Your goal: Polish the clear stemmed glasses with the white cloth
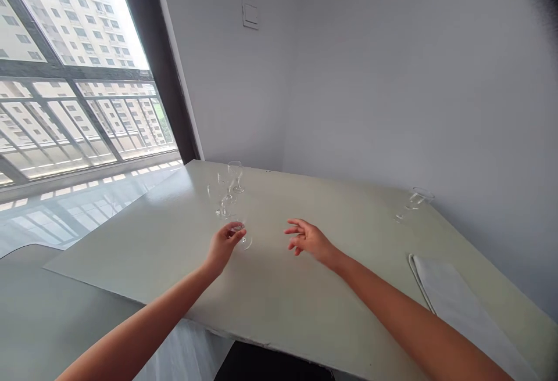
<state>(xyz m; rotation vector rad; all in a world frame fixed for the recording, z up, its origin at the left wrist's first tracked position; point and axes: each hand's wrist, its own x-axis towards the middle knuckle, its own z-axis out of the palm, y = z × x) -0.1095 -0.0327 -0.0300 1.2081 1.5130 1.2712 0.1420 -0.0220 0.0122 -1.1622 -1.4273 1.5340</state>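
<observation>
My left hand is closed around a clear stemmed glass, near the middle left of the table. Its foot shows just right of my fingertips, and much of the bowl is hidden or too transparent to make out. Just beyond stand several more clear stemmed glasses, the farthest one upright near the back edge. To the right, my right hand hovers over the table with its fingers apart and nothing in them.
The pale table reaches to the grey walls. Toward its back right is a clear glass vessel. A folded white cloth lies along the right side. Below the front edge is a dark seat. A window fills the left.
</observation>
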